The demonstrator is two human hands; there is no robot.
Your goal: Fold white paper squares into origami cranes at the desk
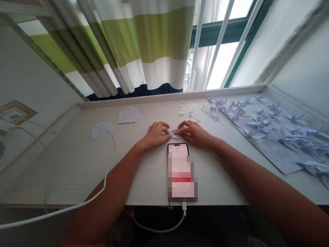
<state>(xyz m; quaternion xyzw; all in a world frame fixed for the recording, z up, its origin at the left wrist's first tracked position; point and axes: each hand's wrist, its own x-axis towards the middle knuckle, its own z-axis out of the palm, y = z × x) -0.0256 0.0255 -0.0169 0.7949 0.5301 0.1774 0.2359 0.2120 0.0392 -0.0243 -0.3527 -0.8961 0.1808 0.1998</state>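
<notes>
A small piece of white paper (175, 135) lies on the desk between my two hands, just beyond the phone (180, 171). At its left edge, my left hand (156, 135) has thumb and forefinger closed on the paper. From the other side, my right hand (193, 133) grips it, with the fingers reaching over its top. The fingers partly cover the sheet, so its exact folded shape cannot be made out. Past my right hand lies a small paper piece with thin points (190, 114).
Several folded paper cranes (259, 120) crowd the right side, some on a printed sheet (276, 151). Loose white paper stacks (131, 114) and thinner sheets (100, 132) lie at left. A white cable (113, 161) crosses my left forearm; another (184, 208) plugs into the phone.
</notes>
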